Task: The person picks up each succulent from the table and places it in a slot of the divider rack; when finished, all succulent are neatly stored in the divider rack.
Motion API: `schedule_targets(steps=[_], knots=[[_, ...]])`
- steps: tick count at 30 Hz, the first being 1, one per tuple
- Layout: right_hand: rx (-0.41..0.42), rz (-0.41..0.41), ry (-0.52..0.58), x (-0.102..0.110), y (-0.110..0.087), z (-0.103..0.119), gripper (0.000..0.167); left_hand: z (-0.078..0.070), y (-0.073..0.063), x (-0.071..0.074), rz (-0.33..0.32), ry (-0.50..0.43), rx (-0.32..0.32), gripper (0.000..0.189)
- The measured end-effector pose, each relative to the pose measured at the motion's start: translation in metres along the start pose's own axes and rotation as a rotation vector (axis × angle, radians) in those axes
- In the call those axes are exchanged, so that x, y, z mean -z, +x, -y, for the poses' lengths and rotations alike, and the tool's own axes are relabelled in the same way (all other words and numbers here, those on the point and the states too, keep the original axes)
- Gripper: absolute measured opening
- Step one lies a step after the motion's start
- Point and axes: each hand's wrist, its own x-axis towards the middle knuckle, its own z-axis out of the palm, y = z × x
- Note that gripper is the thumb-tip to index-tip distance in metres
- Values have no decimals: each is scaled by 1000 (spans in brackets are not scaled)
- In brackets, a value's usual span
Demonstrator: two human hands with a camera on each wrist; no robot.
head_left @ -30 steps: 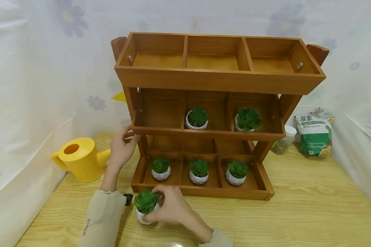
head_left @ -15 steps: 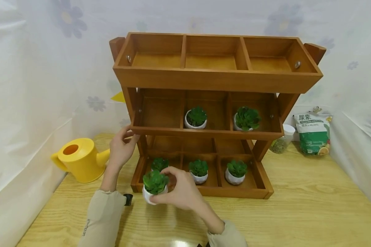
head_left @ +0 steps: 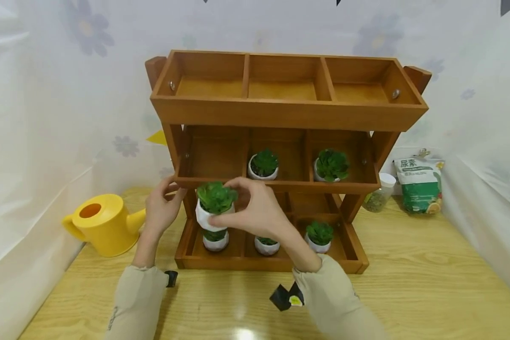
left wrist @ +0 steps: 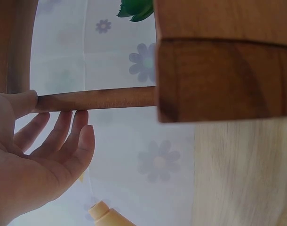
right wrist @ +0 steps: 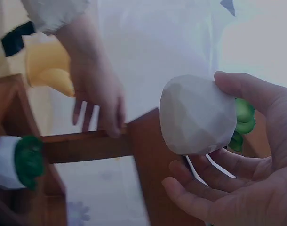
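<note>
My right hand holds a small potted succulent, a green rosette in a white faceted pot, between thumb and fingers. The plant is raised in front of the left end of the middle tier of a wooden plant stand. In the right wrist view the underside of the white pot faces the camera. My left hand pinches the stand's left upright; the left wrist view has thumb and fingertips on opposite sides of the wooden bar. Other potted succulents stand in the middle tier and bottom tier.
A yellow watering can stands left of my left hand. At the right are a clear jar with a white lid and a green-and-white bag. A pale patterned curtain surrounds the wooden table.
My right hand has lifted the potted succulent off the table and up toward the middle tier. My left hand keeps its hold on the upright.
</note>
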Motion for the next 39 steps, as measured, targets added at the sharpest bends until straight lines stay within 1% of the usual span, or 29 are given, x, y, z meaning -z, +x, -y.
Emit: schedule_targets(steps=[4,7,11,14,19,22,26,31,35,39], knots=[[-5,21,17,20,17,18,61,2,0,0,-8,-1,-12,38],[-30,35,15,33,30,28,62,1,1,0,-9,-7,-18,37],[-54,47,-29,40,49,35,60,2,1,1,-7,0,-13,38],[-26,72,-84,38,61,36,59,3,2,2,-2,6,-9,38],[52,121,-184,33,77,34,60,3,1,3,25,-2,-13,34],[77,104,-255,31,85,34,60,3,1,2,14,4,-9,35],[85,61,-353,29,94,34,58,2,2,1,-8,11,0,38],[91,46,-452,26,103,33,55,1,3,1,-8,9,2,38],[118,83,-520,26,110,33,52,1,3,-1,-2,-4,-7,38],[132,149,-547,26,116,34,48,1,1,-1,-15,-11,5,37]])
